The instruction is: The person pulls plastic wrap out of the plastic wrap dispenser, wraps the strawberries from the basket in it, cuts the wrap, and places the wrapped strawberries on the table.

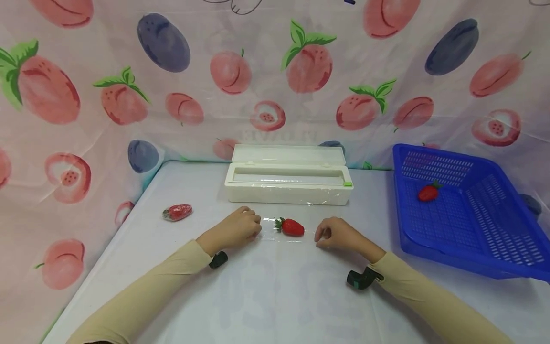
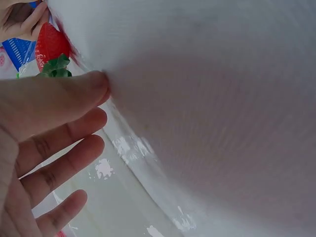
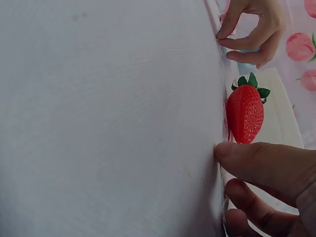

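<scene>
Near the left edge of the white worktop (image 1: 275, 301), a wrapped strawberry (image 1: 178, 212) is laid close to the back left corner, so one piece can be judged finished. Right of it, the left hand (image 1: 234, 229) is held low, its thumb and forefinger brought together on the border of a clear film (image 1: 268, 232). On that film, in the middle of the worktop, a bare strawberry (image 1: 293, 228) is laid on its side, leaves to the left; it has been set in place but not yet enclosed. Behind it, by the back edge, the white box (image 1: 288, 194) is left with its lid (image 1: 285, 154) raised; whether the film has been cut free from it cannot be told. At the film's other end the right hand (image 1: 341, 234) is placed, thumb and fingertips set narrowly apart; whether film is gripped there cannot be told. Farther right, a third strawberry (image 1: 428, 192) is seen unwrapped in the blue basket (image 1: 399, 205), so two seem left to be covered. As for room, space is given between the wrapped piece and the left hand, and a broad stretch toward the front edge; backward movement is limited by the box, rightward movement by the basket's near wall.
</scene>
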The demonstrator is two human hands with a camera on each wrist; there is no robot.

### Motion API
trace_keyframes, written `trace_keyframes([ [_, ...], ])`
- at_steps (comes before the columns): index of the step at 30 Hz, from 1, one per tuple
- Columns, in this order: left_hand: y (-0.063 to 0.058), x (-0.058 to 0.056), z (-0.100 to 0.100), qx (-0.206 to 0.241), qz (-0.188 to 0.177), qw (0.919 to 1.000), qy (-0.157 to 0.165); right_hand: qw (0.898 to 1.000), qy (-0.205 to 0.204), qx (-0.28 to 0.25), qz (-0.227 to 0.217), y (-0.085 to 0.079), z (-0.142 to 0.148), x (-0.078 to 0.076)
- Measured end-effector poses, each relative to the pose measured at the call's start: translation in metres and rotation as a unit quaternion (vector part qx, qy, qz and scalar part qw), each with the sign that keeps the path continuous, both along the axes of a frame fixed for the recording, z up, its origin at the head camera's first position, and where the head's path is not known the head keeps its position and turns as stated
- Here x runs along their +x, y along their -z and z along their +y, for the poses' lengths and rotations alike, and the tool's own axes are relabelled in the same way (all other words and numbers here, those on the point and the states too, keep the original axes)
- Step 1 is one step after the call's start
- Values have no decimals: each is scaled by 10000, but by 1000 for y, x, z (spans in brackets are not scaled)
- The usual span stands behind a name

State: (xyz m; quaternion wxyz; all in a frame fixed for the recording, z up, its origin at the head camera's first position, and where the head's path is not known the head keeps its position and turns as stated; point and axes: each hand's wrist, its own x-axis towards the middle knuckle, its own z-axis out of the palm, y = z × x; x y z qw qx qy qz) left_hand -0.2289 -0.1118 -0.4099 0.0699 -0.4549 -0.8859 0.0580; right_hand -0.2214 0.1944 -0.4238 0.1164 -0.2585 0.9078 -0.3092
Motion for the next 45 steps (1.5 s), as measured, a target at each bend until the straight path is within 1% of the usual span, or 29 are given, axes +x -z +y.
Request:
trace_keyframes([
  [5, 1, 0, 1, -43, -47, 10000, -33, 9998, -31, -83, 168, 4, 0, 0],
  [8, 3, 0, 0, -25, 32, 10000, 8, 9998, 1, -75, 165, 3, 1, 1],
  [10, 3, 1, 0, 84, 103, 9999, 56, 9997, 5, -54, 228, 2, 2, 1],
  [12, 0, 2, -2, 243, 148, 9995, 100, 9995, -3, -68, 318, -1, 3, 0],
  [15, -6, 4, -2, 552, 168, 9983, 22, 9989, 28, -113, 451, -6, 5, -2],
  [18, -13, 3, -1, 919, 148, 9955, -202, 9982, 133, -144, 573, -10, 7, -6],
  [21, -15, 2, -1, 1249, 156, 9908, -499, 9967, 238, -222, 748, -11, 7, -12],
  [25, -13, -4, 0, 1531, 337, 9833, -921, 9946, 417, -368, 881, -11, 6, -18],
  [29, -12, -10, 3, 1713, 650, 9756, -1207, 9921, 642, -340, 1024, -11, 3, -26],
  [31, -11, -14, 5, 1736, 852, 9725, -1294, 9904, 750, -268, 1130, -10, 1, -29],
  [35, -8, -22, 10, 1628, 1242, 9679, -1459, 9870, 957, -41, 1290, -10, -2, -35],
  [41, -4, -32, 14, 1340, 1590, 9663, -1516, 9816, 1143, 502, 1445, -8, -7, -41],
  [45, -7, -36, 17, 1252, 1781, 9630, -1586, 9790, 1283, 678, 1434, -8, -10, -43],
])
